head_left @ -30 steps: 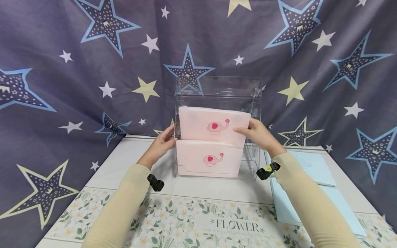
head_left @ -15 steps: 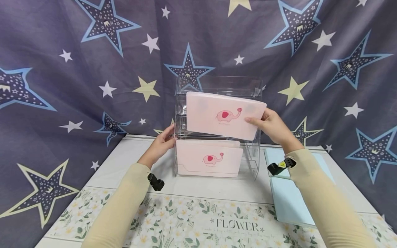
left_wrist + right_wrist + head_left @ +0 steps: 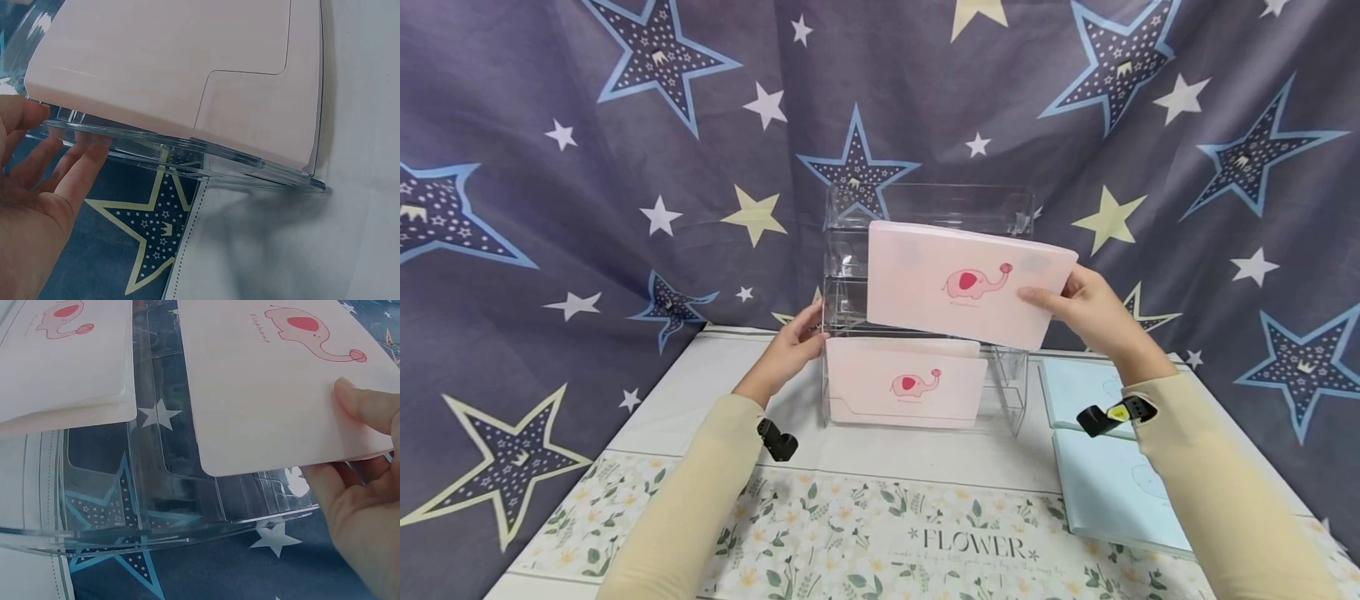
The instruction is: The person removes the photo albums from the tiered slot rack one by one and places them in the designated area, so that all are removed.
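My right hand (image 3: 1093, 312) pinches a pink notebook (image 3: 917, 279) with a red elephant on its cover, thumb in front and fingers behind. The notebook tilts slightly, in front of the upper tiers of a clear plastic rack (image 3: 842, 250). In the right wrist view, the thumb (image 3: 369, 406) presses on the cover near the elephant's trunk. At the rack's left side, my left hand (image 3: 784, 354) holds the side panel. Its fingertips (image 3: 94, 156) touch the clear panel in the left wrist view. Another pink elephant notebook (image 3: 865, 392) stands in the rack's lowest front tier.
Two light blue notebooks lie on the table at the right, the nearer one (image 3: 1097, 492) partly under the right sleeve. A flowered mat (image 3: 820, 533) reading "FLOWER" spans the table's front. A dark star-patterned curtain (image 3: 700, 167) hangs behind the rack.
My right hand has lifted the upper pink notebook out of its place behind the lower one and carried it up and right. My left hand has stayed on the rack.
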The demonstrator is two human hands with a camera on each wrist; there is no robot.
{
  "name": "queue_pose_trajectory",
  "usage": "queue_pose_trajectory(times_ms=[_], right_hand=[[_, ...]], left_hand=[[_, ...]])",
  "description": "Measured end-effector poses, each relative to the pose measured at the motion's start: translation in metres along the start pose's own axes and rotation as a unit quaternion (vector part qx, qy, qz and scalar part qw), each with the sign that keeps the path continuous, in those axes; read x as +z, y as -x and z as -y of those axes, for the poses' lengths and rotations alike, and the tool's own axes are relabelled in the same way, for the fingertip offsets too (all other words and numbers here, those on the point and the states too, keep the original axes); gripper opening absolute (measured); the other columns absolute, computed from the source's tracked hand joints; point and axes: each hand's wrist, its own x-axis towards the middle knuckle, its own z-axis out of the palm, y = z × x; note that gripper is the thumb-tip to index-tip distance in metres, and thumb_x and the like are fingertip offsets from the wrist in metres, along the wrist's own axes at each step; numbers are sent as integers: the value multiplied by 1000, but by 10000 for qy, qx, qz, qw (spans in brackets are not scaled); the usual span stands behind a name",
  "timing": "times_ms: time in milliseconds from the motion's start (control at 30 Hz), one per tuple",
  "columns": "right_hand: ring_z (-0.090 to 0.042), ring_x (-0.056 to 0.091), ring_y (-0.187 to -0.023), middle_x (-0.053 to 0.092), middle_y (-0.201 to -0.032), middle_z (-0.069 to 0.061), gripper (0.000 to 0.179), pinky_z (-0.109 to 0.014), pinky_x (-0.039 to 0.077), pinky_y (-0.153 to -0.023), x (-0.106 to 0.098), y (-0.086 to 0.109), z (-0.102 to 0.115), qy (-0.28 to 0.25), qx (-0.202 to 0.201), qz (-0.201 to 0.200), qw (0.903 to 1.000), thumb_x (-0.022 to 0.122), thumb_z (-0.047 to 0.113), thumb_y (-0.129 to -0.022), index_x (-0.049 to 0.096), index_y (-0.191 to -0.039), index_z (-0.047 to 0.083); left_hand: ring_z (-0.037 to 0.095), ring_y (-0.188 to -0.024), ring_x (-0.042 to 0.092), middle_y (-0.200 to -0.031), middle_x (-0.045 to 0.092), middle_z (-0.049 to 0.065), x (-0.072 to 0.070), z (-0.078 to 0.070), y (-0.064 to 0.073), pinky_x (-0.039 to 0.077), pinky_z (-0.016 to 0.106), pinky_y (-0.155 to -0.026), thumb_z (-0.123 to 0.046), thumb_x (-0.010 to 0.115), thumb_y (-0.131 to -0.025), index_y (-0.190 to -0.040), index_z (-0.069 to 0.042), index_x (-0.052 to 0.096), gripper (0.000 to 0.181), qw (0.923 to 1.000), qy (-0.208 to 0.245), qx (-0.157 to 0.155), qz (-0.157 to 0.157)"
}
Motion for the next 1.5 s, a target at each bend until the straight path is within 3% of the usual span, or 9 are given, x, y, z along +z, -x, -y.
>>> queue_pose_trajectory(times_ms=[433, 767, 1067, 1300, 1500], right_hand=[[-19, 71, -92, 69, -114, 0, 40, -32, 61, -76, -13, 30, -11, -172, -25, 542, 9984, 64, 12, -100, 54, -137, 3], [-20, 71, -88, 70, -108, 1, 32, -36, 62, -72, -13, 53, -32, -686, 459, 834, 9931, 62, 7, -100, 56, -131, 11], [-19, 70, -88, 70, -108, -2, 31, -36, 62, -71, -6, 75, -54, -1199, 993, 1144, 9812, 58, 5, -102, 53, -132, 13], [-22, 70, -89, 69, -111, -5, 41, -41, 62, -71, 3, 94, -76, -1290, 1357, 1547, 9701, 57, 10, -103, 44, -141, -1], [-25, 71, -94, 70, -114, -9, 34, -43, 61, -73, 12, 107, -89, -1867, 1369, 1966, 9528, 52, 8, -105, 49, -139, 2]], left_hand=[[35, -136, 44, -159, 33, 17, 0, 0, 2, 45, 49, -106, -6, 51, -104, -162, -19, 22, 66, 10000, -37, 10, 18], [38, -137, 43, -159, 32, 18, -1, 2, 2, 43, 52, -107, -6, 51, -104, -162, -17, 21, 66, 10000, 50, 22, 50], [38, -138, 42, -160, 30, 19, 0, -1, 3, 44, 50, -107, -7, 51, -104, -162, -17, 20, 67, 10000, -40, -22, 62], [37, -137, 43, -159, 32, 17, 0, -1, 2, 45, 50, -106, -7, 51, -104, -162, -19, 22, 66, 10000, -56, 9, 49], [38, -136, 43, -159, 32, 17, 0, -1, 1, 44, 51, -107, -7, 51, -104, -162, -17, 22, 66, 10000, 24, -4, 49]])
